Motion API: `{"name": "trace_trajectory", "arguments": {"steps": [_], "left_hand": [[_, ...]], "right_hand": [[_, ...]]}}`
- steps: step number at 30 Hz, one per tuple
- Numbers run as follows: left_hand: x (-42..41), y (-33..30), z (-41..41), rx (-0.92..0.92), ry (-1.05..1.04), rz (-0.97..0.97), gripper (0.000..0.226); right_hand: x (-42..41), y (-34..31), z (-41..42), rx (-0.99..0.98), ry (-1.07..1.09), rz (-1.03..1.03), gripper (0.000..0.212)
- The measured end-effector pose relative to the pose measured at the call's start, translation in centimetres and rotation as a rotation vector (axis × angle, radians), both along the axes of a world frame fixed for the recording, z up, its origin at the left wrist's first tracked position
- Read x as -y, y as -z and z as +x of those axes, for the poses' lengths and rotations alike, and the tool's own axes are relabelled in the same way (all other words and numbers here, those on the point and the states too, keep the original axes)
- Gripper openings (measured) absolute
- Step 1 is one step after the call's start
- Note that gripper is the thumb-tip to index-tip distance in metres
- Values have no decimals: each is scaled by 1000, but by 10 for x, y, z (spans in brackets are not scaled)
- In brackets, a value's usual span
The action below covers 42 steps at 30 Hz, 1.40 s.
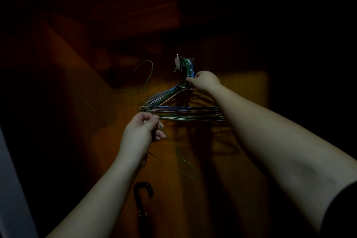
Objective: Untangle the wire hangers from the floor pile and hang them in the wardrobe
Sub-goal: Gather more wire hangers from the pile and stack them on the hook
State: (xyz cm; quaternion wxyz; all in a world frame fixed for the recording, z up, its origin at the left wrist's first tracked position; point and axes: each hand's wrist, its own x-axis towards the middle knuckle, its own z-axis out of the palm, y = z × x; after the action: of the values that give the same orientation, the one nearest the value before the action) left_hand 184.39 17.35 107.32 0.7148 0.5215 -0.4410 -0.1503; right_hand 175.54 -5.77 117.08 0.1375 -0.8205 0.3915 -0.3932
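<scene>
A bunch of several coloured wire hangers [183, 111] hangs by its hooks from a small metal bracket [180, 62] inside the dim wooden wardrobe [241, 92]. My right hand [204, 81] pinches the necks of the bunch just below the hooks. My left hand [141, 133] grips a loose green wire hanger [147, 77] at the bunch's lower left corner; its hook sticks up to the left and its wire trails down past my wrist.
A black curved umbrella handle [142, 197] hangs low in front of the wardrobe's wooden back panel. A pale grey edge [11, 189] runs down the far left. The surroundings are very dark.
</scene>
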Motion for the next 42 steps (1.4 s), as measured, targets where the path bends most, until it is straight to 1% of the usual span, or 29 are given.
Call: {"name": "trace_trajectory", "arguments": {"steps": [2, 4, 6, 9, 11, 12, 15, 18, 21, 24, 26, 27, 29, 31, 32, 34, 35, 36, 37, 39, 41, 42], "left_hand": [[2, 1, -2, 14, 4, 15, 9], [4, 1, -2, 27, 0, 36, 9], [8, 3, -2, 27, -5, 63, 9], [17, 7, -5, 21, -9, 99, 13], [25, 10, -9, 27, -6, 132, 15], [28, 11, -12, 37, -3, 149, 15], [37, 17, -22, 96, -29, 175, 15], [45, 22, -28, 131, -50, 185, 16], [53, 23, -31, 154, -27, 217, 15], [58, 21, -39, 148, 28, 218, 14], [59, 20, -42, 164, 49, 215, 14], [59, 19, -41, 195, 39, 214, 15], [56, 15, -34, 290, -54, 186, 22], [50, 8, -20, 379, -209, 114, 27], [47, 3, -11, 430, -298, 82, 25], [44, -5, 10, 596, -488, 52, 13], [46, -8, 23, 695, -577, 65, 12], [49, -10, 34, 779, -648, 103, 20], [52, -13, 45, 836, -687, 149, 29], [56, -20, 61, 898, -689, 214, 42], [62, -26, 73, 934, -658, 252, 46], [64, -28, 77, 937, -642, 265, 45]], "right_hand": [[-2, 3, -2, 48, 65, -86, 35], [-14, 7, -5, 128, 52, -171, 29], [-37, 13, -9, 157, -86, -157, 29], [-73, 31, -16, 2, -355, -32, 41], [-89, 42, -18, -61, -501, 48, 43], [-93, 45, -18, -70, -539, 79, 42], [-102, 47, -21, -122, -496, 35, 34], [-99, 48, -24, -107, -452, 20, 24], [-96, 49, -26, -84, -413, 18, 29], [-92, 48, -27, 3, -390, 49, 24], [-89, 46, -28, -1, -368, 44, 23], [-86, 46, -29, -11, -348, 37, 24], [-79, 43, -34, -1, -345, 68, 26], [-72, 40, -41, 13, -405, 138, 28], [-69, 38, -44, 8, -435, 159, 29], [-62, 35, -48, 5, -506, 201, 31], [-59, 33, -50, 6, -548, 227, 31], [-58, 31, -51, 5, -583, 247, 31], [-56, 29, -52, 4, -606, 259, 30], [-53, 23, -54, 33, -640, 285, 29], [-50, 18, -54, 95, -650, 305, 30], [-48, 15, -53, 119, -630, 301, 31]]}}
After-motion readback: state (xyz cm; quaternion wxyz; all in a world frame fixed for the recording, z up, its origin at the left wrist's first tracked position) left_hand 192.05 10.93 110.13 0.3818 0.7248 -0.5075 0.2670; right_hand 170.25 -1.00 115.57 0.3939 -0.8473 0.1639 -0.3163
